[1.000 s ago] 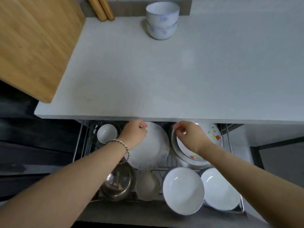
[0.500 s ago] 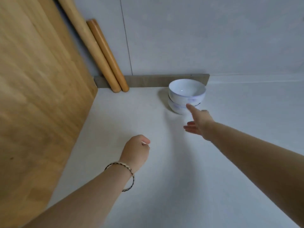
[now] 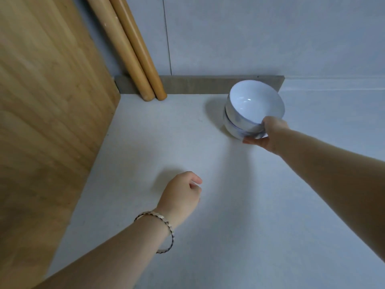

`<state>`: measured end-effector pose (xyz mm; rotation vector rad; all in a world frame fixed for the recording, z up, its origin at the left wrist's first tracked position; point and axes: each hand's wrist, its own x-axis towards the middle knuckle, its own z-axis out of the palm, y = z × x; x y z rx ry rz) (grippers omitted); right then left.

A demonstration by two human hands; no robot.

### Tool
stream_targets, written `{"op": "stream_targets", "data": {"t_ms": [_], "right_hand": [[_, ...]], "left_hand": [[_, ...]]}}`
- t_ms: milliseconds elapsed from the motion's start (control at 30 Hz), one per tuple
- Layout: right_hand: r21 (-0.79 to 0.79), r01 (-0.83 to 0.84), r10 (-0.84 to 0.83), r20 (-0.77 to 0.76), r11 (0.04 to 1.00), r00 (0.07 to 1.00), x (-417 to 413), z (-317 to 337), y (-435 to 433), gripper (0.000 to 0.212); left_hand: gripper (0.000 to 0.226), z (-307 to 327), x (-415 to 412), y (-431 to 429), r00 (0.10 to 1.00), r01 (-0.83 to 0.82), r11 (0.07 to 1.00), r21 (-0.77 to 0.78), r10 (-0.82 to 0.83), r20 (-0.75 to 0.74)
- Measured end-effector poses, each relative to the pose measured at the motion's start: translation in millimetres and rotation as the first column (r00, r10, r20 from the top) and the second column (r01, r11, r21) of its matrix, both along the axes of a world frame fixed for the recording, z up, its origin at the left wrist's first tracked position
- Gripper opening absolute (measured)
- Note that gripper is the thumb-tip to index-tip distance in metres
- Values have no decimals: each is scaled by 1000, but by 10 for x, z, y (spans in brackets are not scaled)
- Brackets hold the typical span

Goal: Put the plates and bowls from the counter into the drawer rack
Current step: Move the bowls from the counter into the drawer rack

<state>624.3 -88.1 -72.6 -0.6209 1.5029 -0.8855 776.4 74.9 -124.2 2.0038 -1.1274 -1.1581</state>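
Two white bowls with faint blue marbling are stacked (image 3: pixel 250 109) at the back of the pale counter (image 3: pixel 239 205), near the wall. My right hand (image 3: pixel 268 133) grips the stack at its near right side, thumb on the top bowl's rim and fingers under the lower bowl. The stack is tilted slightly towards me. My left hand (image 3: pixel 180 198), with a bracelet on the wrist, hovers over the counter's middle with its fingers curled in and nothing in it. The drawer rack is out of view.
A large wooden cutting board (image 3: pixel 48 113) leans along the left side. Two wooden rolling pins (image 3: pixel 133 51) lean in the back corner against the grey wall. A dark strip (image 3: pixel 198 83) runs along the wall's base behind the bowls.
The view rose from the open drawer rack to the counter. My right hand reached forward and closed on the stacked bowls. My left hand stayed curled over the counter.
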Motion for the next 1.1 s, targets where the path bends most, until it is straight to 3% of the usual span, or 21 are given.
{"op": "stream_targets", "data": {"t_ms": [100, 200, 300, 400, 500, 667, 900, 1100], "right_hand": [[-13, -76, 75, -70, 997, 995, -160, -35, 284, 50], [30, -180, 182, -45, 983, 982, -419, -12, 717, 40], [88, -319, 318, 23, 944, 948, -722, 84, 1272, 31], [109, -501, 506, -22, 859, 862, -1072, 213, 1876, 33], [66, -636, 639, -70, 769, 766, -1414, 352, 2508, 33], [-1, -769, 761, -145, 639, 633, -1816, 366, 3445, 33], [151, -834, 840, -225, 531, 494, -1828, 13, 4296, 35], [350, -804, 877, -202, 481, 437, -1434, -570, 4779, 60]], "left_hand": [[24, 123, -75, 57, 985, -114, 993, 6, 114, -131], [24, 373, -200, 165, 907, -249, 968, 33, 246, -342], [58, 658, -334, 381, 854, -182, 977, 110, 212, -474], [70, 886, -529, 801, 823, -50, 990, 134, 117, -555], [86, 990, -782, 1356, 854, 74, 975, 207, 46, -519], [62, 980, -1278, 2343, 921, 71, 967, 247, 31, -388], [64, 536, -1502, 3240, 942, -84, 893, 442, 216, -256], [63, -52, -1171, 3687, 941, -87, 849, 522, 242, -237]]}}
